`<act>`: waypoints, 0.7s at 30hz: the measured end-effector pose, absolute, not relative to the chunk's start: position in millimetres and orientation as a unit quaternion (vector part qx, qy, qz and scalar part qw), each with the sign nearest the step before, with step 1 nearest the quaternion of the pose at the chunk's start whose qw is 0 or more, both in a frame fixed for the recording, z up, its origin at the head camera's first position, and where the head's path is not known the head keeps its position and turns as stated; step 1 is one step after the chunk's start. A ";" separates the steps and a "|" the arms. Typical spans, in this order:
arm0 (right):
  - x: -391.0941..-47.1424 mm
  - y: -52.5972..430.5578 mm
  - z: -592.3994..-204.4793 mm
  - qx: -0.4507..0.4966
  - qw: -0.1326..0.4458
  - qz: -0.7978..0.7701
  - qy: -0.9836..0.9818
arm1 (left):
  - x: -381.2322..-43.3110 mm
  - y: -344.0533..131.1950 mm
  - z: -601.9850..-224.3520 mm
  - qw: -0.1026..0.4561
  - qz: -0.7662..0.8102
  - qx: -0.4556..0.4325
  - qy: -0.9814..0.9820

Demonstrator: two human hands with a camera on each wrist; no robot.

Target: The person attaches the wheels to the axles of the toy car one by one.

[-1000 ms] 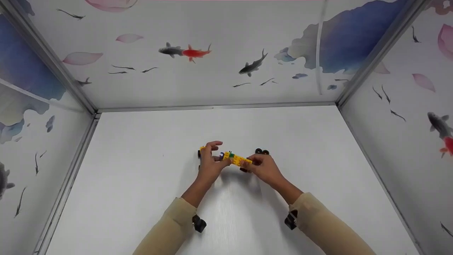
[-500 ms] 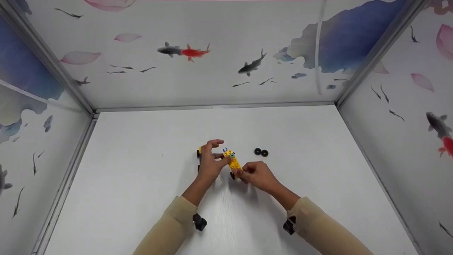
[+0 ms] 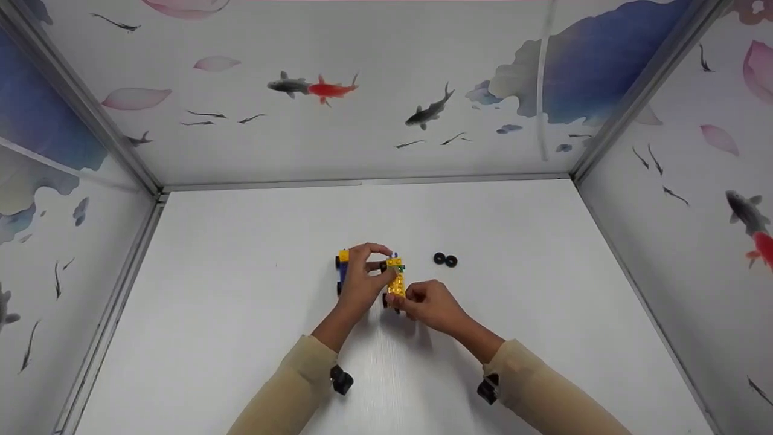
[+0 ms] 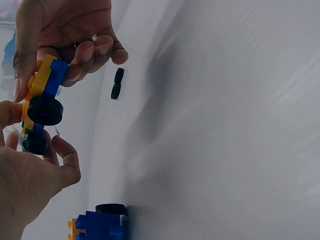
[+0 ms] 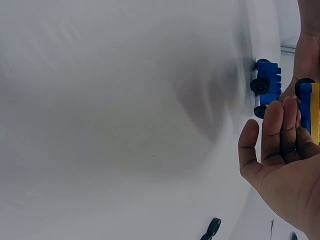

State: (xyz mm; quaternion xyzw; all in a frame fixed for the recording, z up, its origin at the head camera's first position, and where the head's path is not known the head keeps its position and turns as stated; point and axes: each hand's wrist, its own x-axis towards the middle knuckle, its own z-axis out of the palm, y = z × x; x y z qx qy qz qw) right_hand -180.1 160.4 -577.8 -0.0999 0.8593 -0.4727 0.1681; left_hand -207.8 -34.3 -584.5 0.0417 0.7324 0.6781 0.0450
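Note:
A toy car (image 3: pixel 396 285) of building blocks is held above the table between both hands, its long side running away from me in the head view. It has yellow bricks over a blue base (image 4: pixel 54 82), a green piece and black wheels (image 4: pixel 46 111). My left hand (image 3: pixel 360 281) pinches it near its far end. At the near end, my right hand (image 3: pixel 436 307) holds it between thumb and fingers. A second blue and yellow toy car (image 3: pixel 343 266) stands on the table just left of my left hand, which partly hides it.
Two loose black wheels (image 3: pixel 439 258) lie side by side on the white table (image 3: pixel 253 302), beyond my right hand. Printed panels with fish and petals wall the table at the back (image 3: pixel 362 145) and both sides. A small black camera is strapped at each cuff.
The held toy car has swung from lying slantwise to pointing away from me. My right hand has moved left and nearer with its end, while the left hand stays about in place.

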 end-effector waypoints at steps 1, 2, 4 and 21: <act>-180.0 160.1 -577.8 -0.102 0.167 -0.474 0.859 | -208.2 -34.6 -585.4 0.042 0.677 0.049 0.733; -180.0 159.8 -578.2 -0.103 0.166 -0.475 0.858 | -208.7 -35.1 -586.1 0.037 0.677 0.057 0.733; -180.1 159.6 -578.8 -0.105 0.165 -0.478 0.857 | -209.8 -36.4 -587.3 0.030 0.672 0.071 0.736; -180.8 152.6 -576.7 -0.095 0.142 -0.496 0.852 | -211.9 -42.3 -591.6 0.030 0.663 0.078 0.744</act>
